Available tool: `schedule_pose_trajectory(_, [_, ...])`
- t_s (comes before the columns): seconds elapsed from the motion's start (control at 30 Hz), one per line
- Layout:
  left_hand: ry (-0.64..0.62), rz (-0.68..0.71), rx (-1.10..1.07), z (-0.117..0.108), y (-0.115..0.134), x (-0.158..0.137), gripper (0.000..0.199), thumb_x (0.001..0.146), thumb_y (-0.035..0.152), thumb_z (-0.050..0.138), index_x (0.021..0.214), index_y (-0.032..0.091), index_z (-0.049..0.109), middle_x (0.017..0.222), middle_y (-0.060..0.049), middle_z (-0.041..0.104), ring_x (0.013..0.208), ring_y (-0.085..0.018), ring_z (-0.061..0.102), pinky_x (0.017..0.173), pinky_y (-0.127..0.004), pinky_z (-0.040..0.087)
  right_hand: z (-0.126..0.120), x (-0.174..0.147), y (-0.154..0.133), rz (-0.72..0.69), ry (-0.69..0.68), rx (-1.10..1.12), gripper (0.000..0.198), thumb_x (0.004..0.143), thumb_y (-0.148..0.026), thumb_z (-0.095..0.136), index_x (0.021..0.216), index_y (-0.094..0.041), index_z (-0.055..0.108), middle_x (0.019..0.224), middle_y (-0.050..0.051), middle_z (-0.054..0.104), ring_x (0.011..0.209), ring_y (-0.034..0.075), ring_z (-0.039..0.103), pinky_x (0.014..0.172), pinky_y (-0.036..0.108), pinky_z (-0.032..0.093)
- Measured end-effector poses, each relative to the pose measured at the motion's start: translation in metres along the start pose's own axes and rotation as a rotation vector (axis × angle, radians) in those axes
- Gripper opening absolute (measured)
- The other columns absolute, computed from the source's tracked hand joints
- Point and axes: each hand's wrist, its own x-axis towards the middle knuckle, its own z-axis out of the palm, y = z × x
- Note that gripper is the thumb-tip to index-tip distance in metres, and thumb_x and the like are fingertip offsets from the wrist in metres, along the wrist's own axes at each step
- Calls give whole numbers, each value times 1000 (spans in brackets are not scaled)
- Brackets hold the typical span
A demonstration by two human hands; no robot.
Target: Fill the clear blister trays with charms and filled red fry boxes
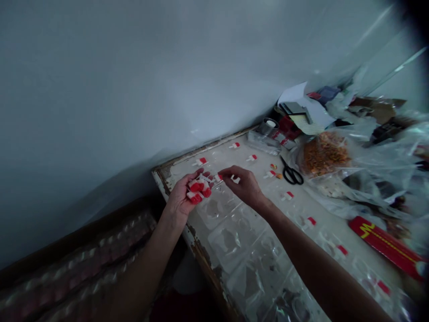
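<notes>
My left hand (182,197) is palm up, its fingers curled around several small red-and-white popsicle-shaped pieces (195,185) with white sticks. Close beside its fingertips, my right hand (243,183) pinches one more red-and-white piece (218,177). Both hands hover over the near left corner of a worn, pale table. On the tabletop, clear plastic packaging (228,237) lies spread out under and in front of my hands. Similar pieces sit spaced apart beyond it, among them one piece (200,161) just past my left hand and another piece (252,157) farther right.
Black-handled scissors (292,174) lie right of my hands, near a plastic bag of orange-brown bits (326,154). A red packet with a yellow mark (385,246) is at the right. Tape (268,126), papers and bags crowd the far end. A pale wall (134,80) rises along the back.
</notes>
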Motion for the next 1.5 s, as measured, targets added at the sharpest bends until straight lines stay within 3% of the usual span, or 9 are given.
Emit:
schedule_pose_trajectory(0.17, [-96,-46,-42,6,-21,-7,35,84,6,52,116,12,65,100,-13,75,90,-24,75,81,-37,63,-4,-48,-20,242,43,397,21,91,-39,62,101,-21,61,82,1,65,71,15,61,64,28,50])
schedule_pose_trajectory(0.3, [-175,-81,-31,9,-37,-11,31,84,6,51,110,12,66,98,-12,75,87,-22,74,79,-34,62,-11,-77,-22,-64,174,95,27,90,-27,64,117,-26,63,100,5,63,84,19,60,75,33,52])
schedule_pose_trajectory(0.53, [-186,-221,40,12,-64,-17,25,84,7,50,104,10,66,91,-12,73,84,-21,73,76,-30,61,-34,-96,-44,-453,-110,-398,25,99,-20,55,112,-32,72,111,7,70,97,22,62,85,39,49])
schedule_pose_trajectory(0.6, [-149,-240,22,9,-63,-19,28,84,7,51,108,10,65,95,-14,72,87,-22,73,78,-32,62,-45,-103,-46,-343,7,-183,20,99,-24,57,110,-31,72,109,7,72,96,22,65,84,38,53])
schedule_pose_trajectory(0.73, [-64,-174,-52,4,-40,-21,40,83,4,51,121,10,61,100,-15,72,91,-23,74,83,-37,63,-70,-109,-22,268,485,333,19,88,-39,71,101,-26,74,92,6,74,78,19,68,70,34,57])
schedule_pose_trajectory(0.87, [-53,-30,-98,3,-14,-23,39,84,4,49,121,9,61,102,-15,72,95,-25,73,83,-38,63,-64,-98,18,624,433,645,36,67,-41,85,92,-18,74,84,6,74,64,14,67,62,27,57])
schedule_pose_trajectory(1.1, [-67,-42,-67,1,-26,-28,31,89,14,52,116,9,65,109,-18,72,103,-28,72,89,-45,61,-8,-78,35,654,338,539,35,69,-40,78,93,-17,68,77,5,72,61,16,68,58,28,56])
schedule_pose_trajectory(1.3, [-87,-96,-69,3,-39,-24,34,93,25,52,117,5,65,110,-21,73,106,-29,71,91,-43,60,-10,-74,41,488,209,-204,19,78,-37,73,85,-20,76,71,2,69,65,16,61,59,27,40])
schedule_pose_trajectory(1.5, [-81,-145,57,4,-44,-24,41,94,31,52,123,5,65,105,-21,74,102,-31,73,88,-43,61,-22,-65,29,414,62,-380,15,85,-35,71,84,-21,77,74,2,70,68,16,60,60,27,33])
